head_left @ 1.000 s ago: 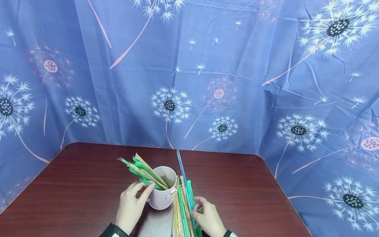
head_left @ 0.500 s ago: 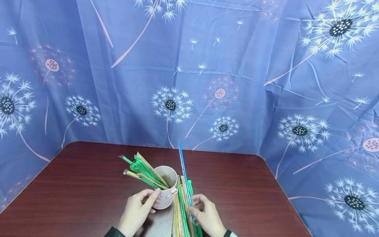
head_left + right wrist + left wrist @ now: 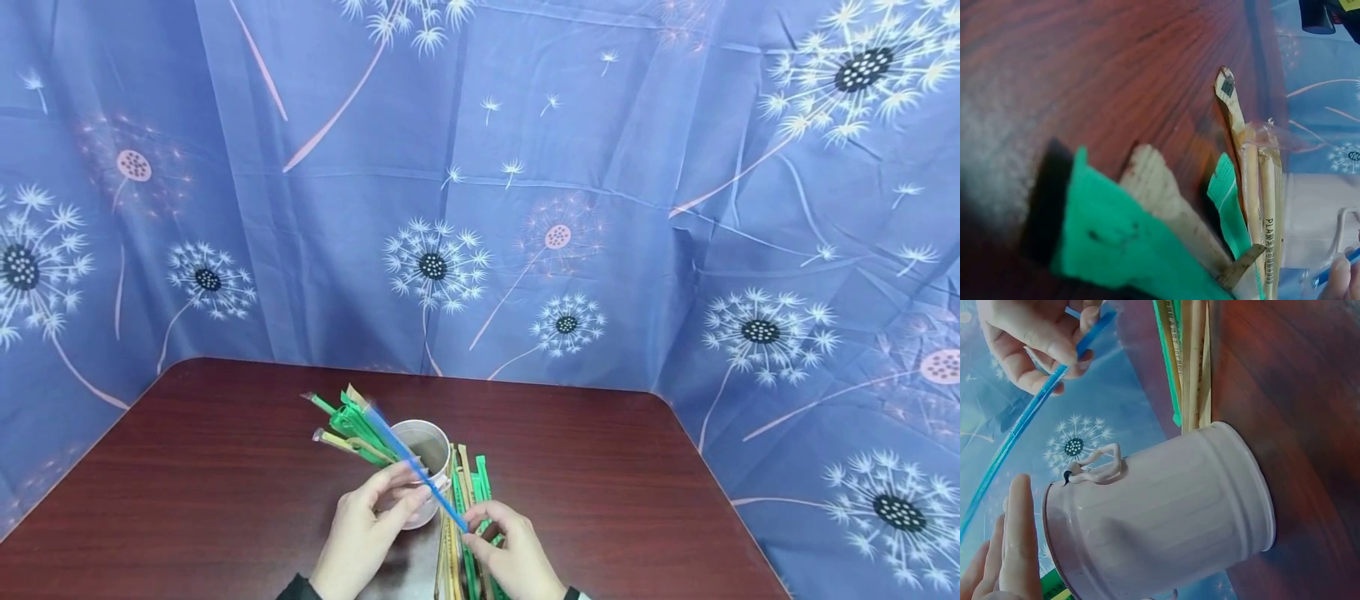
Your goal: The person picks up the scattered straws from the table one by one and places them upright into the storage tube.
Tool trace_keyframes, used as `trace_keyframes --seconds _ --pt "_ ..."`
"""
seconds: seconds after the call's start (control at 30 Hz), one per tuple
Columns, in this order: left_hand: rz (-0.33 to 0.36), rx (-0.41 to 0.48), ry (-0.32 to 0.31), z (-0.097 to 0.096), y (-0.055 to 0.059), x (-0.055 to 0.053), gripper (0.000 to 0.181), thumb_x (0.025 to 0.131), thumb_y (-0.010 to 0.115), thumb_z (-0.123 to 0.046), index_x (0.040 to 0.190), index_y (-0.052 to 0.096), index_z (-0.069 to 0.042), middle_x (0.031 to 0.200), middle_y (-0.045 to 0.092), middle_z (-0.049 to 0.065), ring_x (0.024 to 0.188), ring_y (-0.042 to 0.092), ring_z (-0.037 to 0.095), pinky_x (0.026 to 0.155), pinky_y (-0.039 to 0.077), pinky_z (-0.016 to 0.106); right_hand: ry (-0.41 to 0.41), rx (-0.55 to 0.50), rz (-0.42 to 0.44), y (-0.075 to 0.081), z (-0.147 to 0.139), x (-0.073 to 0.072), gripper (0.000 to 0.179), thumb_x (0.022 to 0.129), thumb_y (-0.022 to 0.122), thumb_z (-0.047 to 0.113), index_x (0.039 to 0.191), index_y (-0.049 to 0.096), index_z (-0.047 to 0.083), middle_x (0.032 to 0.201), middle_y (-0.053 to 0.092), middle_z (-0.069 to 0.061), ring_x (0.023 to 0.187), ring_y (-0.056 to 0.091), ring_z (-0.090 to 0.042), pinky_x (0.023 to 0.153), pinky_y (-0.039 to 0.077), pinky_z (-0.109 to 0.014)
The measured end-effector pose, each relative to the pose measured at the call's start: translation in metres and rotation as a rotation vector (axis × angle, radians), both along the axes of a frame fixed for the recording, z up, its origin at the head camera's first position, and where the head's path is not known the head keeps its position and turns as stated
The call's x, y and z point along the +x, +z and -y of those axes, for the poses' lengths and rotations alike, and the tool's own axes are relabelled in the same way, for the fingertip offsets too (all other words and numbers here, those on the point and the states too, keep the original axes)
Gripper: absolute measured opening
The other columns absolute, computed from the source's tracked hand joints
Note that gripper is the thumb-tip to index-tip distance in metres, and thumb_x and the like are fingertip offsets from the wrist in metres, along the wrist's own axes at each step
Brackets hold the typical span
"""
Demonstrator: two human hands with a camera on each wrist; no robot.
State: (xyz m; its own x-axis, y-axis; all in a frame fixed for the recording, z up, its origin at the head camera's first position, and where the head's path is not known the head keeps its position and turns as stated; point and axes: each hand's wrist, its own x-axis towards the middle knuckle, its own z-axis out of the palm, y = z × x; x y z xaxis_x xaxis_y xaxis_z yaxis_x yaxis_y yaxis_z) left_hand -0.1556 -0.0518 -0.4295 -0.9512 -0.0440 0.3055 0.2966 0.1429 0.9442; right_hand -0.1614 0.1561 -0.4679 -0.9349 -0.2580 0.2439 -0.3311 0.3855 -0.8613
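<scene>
My right hand [image 3: 510, 546] pinches the lower end of a blue drinking straw [image 3: 452, 510] in a clear wrapper. The straw slants up and left across the mouth of a small pale metal bucket [image 3: 423, 518], its far end blurred over the straws there. My left hand [image 3: 371, 521] is beside the bucket, thumb and forefinger near the middle of the blue straw. In the left wrist view its fingers [image 3: 1019, 534] are extended beside the bucket's rim, below the blue straw. Several green and paper-wrapped straws [image 3: 360, 427] lean left in the bucket.
More wrapped straws [image 3: 452, 550], green and tan, lie in a row on the dark wood table [image 3: 600, 467] right of the bucket. A wire handle [image 3: 1107, 465] hangs at the bucket's side. A blue dandelion-print curtain [image 3: 337, 275] stands behind the table.
The blue straw has been lifted from the row on the right and swung left over the bucket. My left hand has moved from the bucket's left rim rightward toward the straw.
</scene>
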Motion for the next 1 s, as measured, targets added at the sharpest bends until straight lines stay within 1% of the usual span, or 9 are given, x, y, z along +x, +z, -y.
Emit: trace_keyframes --seconds 0.13,0.17,0.27,0.37,0.43,0.67,0.77,0.87,1.0 --pt "-0.019 -0.013 0.049 0.0 0.003 0.001 0.039 0.089 0.072 -0.029 0.118 0.073 -0.003 0.107 0.078 0.006 0.088 0.071 0.005 0.075 0.06 0.025 0.029 0.022 -0.071 -0.002 0.0 0.001 0.009 0.087 0.073 0.011 0.094 0.072 0.006 0.09 0.069 -0.003 0.074 0.056 -0.002 0.057 0.05 -0.023" --pt "-0.016 0.005 0.045 0.0 0.004 0.001 0.038 0.089 0.072 -0.028 0.118 0.073 -0.003 0.107 0.078 0.007 0.088 0.072 0.007 0.075 0.061 0.026 0.032 0.026 -0.087 -0.002 0.001 0.001 0.008 0.086 0.073 0.01 0.093 0.072 0.007 0.09 0.069 -0.003 0.074 0.057 -0.002 0.058 0.05 -0.023" --pt "0.023 0.101 -0.001 -0.002 0.006 0.003 0.042 0.087 0.074 -0.025 0.12 0.071 0.001 0.111 0.076 0.014 0.086 0.074 0.013 0.072 0.063 0.029 0.035 0.026 -0.095 -0.003 0.001 0.001 0.007 0.086 0.073 0.011 0.093 0.072 0.007 0.09 0.069 -0.001 0.074 0.057 -0.001 0.057 0.05 -0.023" --pt "0.027 0.201 -0.054 -0.003 0.005 0.004 0.043 0.086 0.075 -0.016 0.122 0.067 0.007 0.112 0.073 0.023 0.082 0.075 0.02 0.069 0.064 0.036 0.032 0.027 -0.086 -0.003 0.0 0.001 0.008 0.087 0.073 0.011 0.093 0.072 0.008 0.09 0.069 0.002 0.074 0.057 -0.001 0.056 0.05 -0.023" --pt "-0.005 0.251 -0.057 -0.004 0.004 0.005 0.039 0.085 0.074 -0.01 0.119 0.066 0.009 0.108 0.072 0.025 0.081 0.075 0.022 0.068 0.063 0.039 0.029 0.023 -0.081 -0.004 0.001 0.001 0.008 0.086 0.073 0.011 0.093 0.072 0.008 0.09 0.068 0.003 0.074 0.057 -0.001 0.056 0.05 -0.023" --pt "-0.154 0.339 0.031 -0.003 0.004 0.002 0.019 0.085 0.072 0.0 0.101 0.065 0.005 0.086 0.075 0.008 0.074 0.072 0.013 0.063 0.063 0.036 0.02 0.021 -0.119 -0.004 0.001 0.0 0.008 0.085 0.074 0.008 0.092 0.072 0.008 0.086 0.068 0.002 0.07 0.056 0.0 0.054 0.05 -0.022" --pt "-0.196 0.417 0.058 -0.001 0.006 0.001 0.016 0.085 0.07 0.005 0.098 0.061 0.009 0.084 0.075 0.007 0.075 0.072 0.014 0.064 0.063 0.034 -0.019 0.132 -0.188 -0.003 -0.001 -0.001 0.013 0.082 0.076 0.007 0.094 0.073 0.01 0.085 0.066 0.004 0.07 0.054 0.001 0.056 0.049 -0.023" --pt "-0.218 0.51 0.115 0.004 0.008 0.0 0.012 0.086 0.068 0.009 0.095 0.062 0.009 0.084 0.075 0.006 0.075 0.073 0.015 0.065 0.063 0.033 -0.088 0.308 -0.257 -0.004 -0.005 -0.001 0.02 0.078 0.077 0.007 0.097 0.073 0.012 0.086 0.064 0.006 0.072 0.052 -0.001 0.06 0.048 -0.024" --pt "-0.327 0.637 0.143 0.011 0.011 -0.003 0.015 0.086 0.063 0.016 0.098 0.063 0.008 0.089 0.076 0.008 0.08 0.074 0.015 0.066 0.063 0.032 -0.113 0.474 -0.237 -0.005 -0.012 -0.001 0.029 0.076 0.079 0.011 0.104 0.072 0.01 0.089 0.064 0.003 0.076 0.054 -0.008 0.063 0.049 -0.03"
